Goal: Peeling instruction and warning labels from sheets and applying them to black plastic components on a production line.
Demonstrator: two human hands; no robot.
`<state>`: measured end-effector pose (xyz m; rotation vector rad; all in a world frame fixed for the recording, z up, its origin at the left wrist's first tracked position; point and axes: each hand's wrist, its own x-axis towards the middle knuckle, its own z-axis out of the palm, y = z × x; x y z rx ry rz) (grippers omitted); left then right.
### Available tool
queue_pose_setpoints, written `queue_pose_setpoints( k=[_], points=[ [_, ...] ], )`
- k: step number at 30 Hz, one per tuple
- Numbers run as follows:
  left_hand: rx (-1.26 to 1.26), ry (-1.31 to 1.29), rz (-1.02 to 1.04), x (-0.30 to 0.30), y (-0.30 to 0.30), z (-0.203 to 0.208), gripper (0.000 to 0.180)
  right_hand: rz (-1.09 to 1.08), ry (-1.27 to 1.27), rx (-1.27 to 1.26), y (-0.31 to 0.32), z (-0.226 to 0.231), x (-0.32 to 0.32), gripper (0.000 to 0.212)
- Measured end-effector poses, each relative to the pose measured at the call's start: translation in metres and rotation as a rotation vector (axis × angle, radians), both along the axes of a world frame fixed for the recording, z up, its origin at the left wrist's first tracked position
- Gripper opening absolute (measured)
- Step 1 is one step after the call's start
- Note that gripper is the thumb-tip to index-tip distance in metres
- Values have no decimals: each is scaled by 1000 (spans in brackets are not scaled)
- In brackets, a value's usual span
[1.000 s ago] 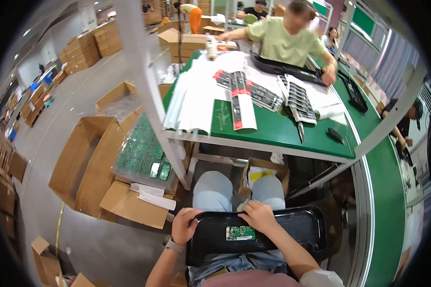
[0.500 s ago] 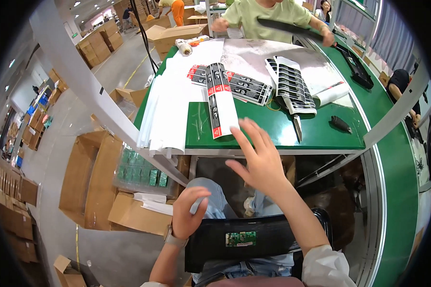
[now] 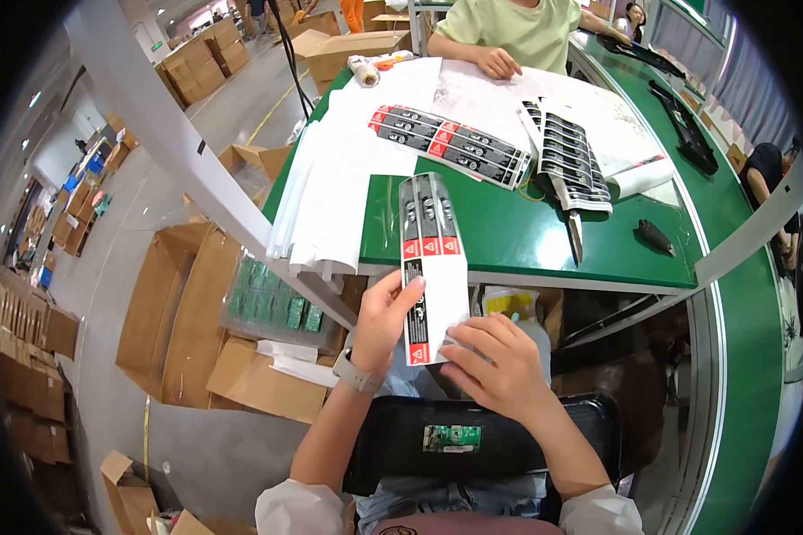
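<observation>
A curved strip of labels (image 3: pixel 443 294), black and red on white backing, is held up in front of the green table's near edge. My left hand (image 3: pixel 384 319) grips its left edge, thumb over the front. At the lower right corner, the fingers of my right hand (image 3: pixel 501 364) close on the same strip. Below both hands a long black plastic panel (image 3: pixel 531 446) lies across my lap, with a small green circuit board (image 3: pixel 452 438) set in its middle.
More label sheets (image 3: pixel 455 143) lie on the green table (image 3: pixel 509 236), beside a stack of labels (image 3: pixel 567 160), a knife-like blade (image 3: pixel 576 239) and a small black object (image 3: pixel 655 237). Across the table a co-worker (image 3: pixel 509 36) rests a hand. Open cardboard boxes (image 3: pixel 165 312) stand at left.
The label strip has left the table and come toward me, now between both hands. My left hand moved up to it. The co-worker's long black part now lies on the right-hand bench.
</observation>
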<state>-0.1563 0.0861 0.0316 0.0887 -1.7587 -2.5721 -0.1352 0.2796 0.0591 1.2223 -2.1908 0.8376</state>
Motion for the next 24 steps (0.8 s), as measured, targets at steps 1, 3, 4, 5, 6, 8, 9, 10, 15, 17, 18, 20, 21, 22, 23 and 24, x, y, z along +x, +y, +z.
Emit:
queue_pose_setpoints(
  k=[1,3,4,5,6,8,9,10,15,17,18,20,21,22,23,24],
  points=[
    [-25,43,-6,-1,2,2,18,6,-9,-1,1,3,1,29],
    [-45,70,10,1,5,3,16,50,-148,-110,4,6,-3,31],
    [-153,82,-8,6,8,6,17,10,-127,-140,4,7,-7,32],
    [-265,91,-24,11,7,8,17,12,-133,-145,-2,10,-12,32],
    [-314,147,-37,15,8,8,19,-40,-84,-151,-8,17,-16,33],
    [-492,211,-43,26,13,22,23,-75,-18,-177,-17,21,-24,32],
    [-643,201,-78,31,12,30,24,-74,-12,-180,-18,23,-24,32],
    [-646,207,-75,32,13,28,24,-108,-38,-173,-20,25,-23,30],
    [-615,361,-33,38,14,19,24,-146,-73,-115,-23,15,-18,22],
    [-553,341,-43,38,17,20,25,-158,-51,-118,-23,10,-20,21],
    [-561,317,-53,39,17,21,24,-151,-47,-121,-22,9,-21,21],
    [-567,294,-63,38,17,22,24,-145,-41,-124,-21,9,-22,21],
    [-594,291,-69,37,15,22,23,-137,-48,-122,-21,10,-23,21],
    [-620,288,-76,36,15,21,23,-128,-56,-121,-20,10,-24,21],
    [-619,289,-76,36,15,21,23,-129,-56,-120,-20,11,-25,21],
    [-587,292,-68,34,16,20,22,-128,-59,-115,-19,11,-26,21]
  ],
)
